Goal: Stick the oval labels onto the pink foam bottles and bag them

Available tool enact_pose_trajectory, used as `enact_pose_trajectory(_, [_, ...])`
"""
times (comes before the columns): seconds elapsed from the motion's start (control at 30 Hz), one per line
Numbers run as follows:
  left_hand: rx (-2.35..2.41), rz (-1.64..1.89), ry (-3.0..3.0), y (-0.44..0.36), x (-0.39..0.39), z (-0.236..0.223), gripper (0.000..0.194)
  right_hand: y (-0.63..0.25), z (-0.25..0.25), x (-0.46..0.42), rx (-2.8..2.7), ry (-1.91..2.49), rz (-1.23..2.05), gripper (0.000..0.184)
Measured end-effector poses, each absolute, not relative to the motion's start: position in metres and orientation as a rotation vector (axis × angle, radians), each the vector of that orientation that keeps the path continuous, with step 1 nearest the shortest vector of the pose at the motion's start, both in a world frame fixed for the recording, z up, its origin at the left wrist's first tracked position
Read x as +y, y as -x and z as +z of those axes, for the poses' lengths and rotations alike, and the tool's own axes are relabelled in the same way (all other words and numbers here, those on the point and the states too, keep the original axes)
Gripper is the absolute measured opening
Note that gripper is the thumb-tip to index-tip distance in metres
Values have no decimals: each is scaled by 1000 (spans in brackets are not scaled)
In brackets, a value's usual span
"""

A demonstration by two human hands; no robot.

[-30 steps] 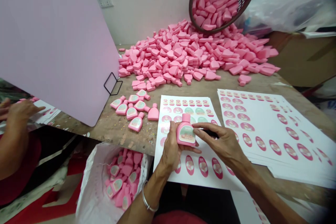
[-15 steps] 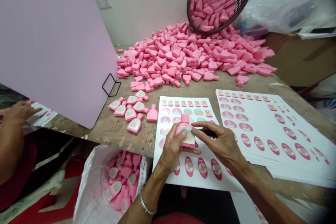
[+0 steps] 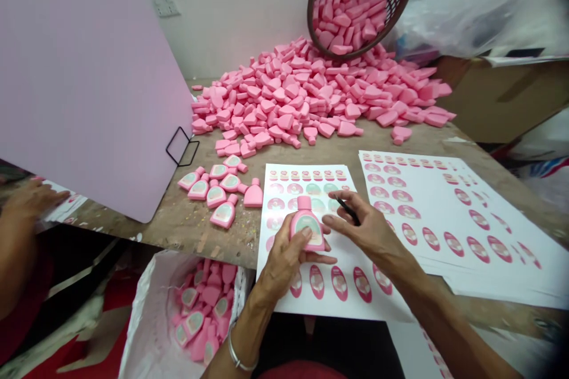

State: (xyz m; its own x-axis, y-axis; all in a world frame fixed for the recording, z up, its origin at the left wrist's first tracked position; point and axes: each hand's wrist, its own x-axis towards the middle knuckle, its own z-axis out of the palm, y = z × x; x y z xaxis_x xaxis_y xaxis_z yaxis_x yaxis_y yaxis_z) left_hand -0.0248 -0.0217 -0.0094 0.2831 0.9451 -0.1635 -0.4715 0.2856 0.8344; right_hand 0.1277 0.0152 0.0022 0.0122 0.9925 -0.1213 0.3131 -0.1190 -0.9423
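A pink toy-like bottle (image 3: 306, 217) with a pale green label on its front stands upright in my left hand (image 3: 282, 257). The thumb presses on the label while the fingers wrap behind. Close by on the right, my right hand (image 3: 373, 231) grips a slim black tool (image 3: 347, 211) whose exact kind I cannot make out. Its thumb tip is beside the bottle's edge. Below both hands lies a sticker sheet (image 3: 280, 303) with pink ovals and green labels. Several labelled bottles (image 3: 223, 213) lie left of the sheet, along with one whose visible side is plain (image 3: 253, 195).
A big heap of plain pink bottles (image 3: 284, 89) lies at the back, below a tilted brown basket (image 3: 313, 35). More sticker sheets (image 3: 427, 195) lie on the right. A white sack (image 3: 142, 314) of labelled bottles stands below the table edge. Left, a pinkish board (image 3: 89, 71) partly screens another person's hand (image 3: 33, 201).
My right hand has drawn slightly back from the bottle, and the black tool now points up and left. The bottle remains in my left hand. The view has shifted slightly.
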Motion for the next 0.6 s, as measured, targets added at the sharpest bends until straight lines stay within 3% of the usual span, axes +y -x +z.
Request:
enact_pose_trajectory(0.13, [786,1122,-685,22,-21,-12,36,-137,-3,5,-1381,1522,1321,71])
enact_pose_trajectory(0.27, [759,1151,-737,28,-19,-8,32,-166,-14,20,-1410,1564,1278,67])
enact_pose_trajectory(0.6, [1589,1331,-793,102,25,-26,47,-175,-33,200,-1812,1630,498,37])
